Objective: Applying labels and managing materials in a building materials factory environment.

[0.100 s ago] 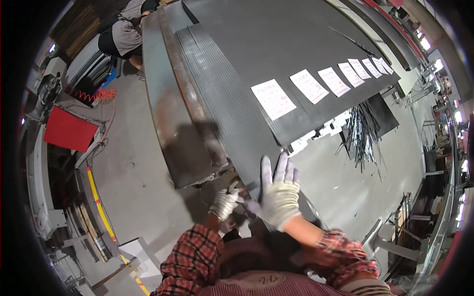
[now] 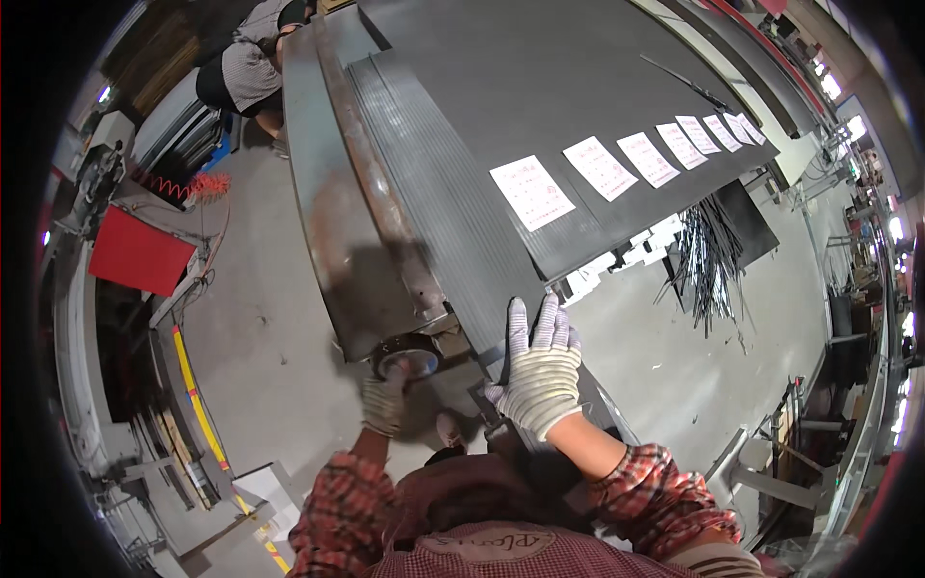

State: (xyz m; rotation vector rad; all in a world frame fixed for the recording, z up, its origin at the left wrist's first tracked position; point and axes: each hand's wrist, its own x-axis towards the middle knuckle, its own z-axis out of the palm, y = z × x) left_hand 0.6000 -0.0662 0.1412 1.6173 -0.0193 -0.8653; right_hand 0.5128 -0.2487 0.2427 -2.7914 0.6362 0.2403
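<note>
Work in hand: apparently steadying grooved dark strips [image 2: 443, 202] while handling a round dark-rimmed object [image 2: 424, 358].
Next move: likely calls for firm, flat pressure and a sure grip.
Strips' place: lying lengthwise beside the rusty bench [image 2: 328, 183].
Right hand [image 2: 542, 378]: palm down at their near end, fingers straight, thumb apart, gripping nothing.
Left hand [image 2: 383, 400]: blurred, seemingly closed on the object's near rim.
Forearms: angled forward from below.
</note>
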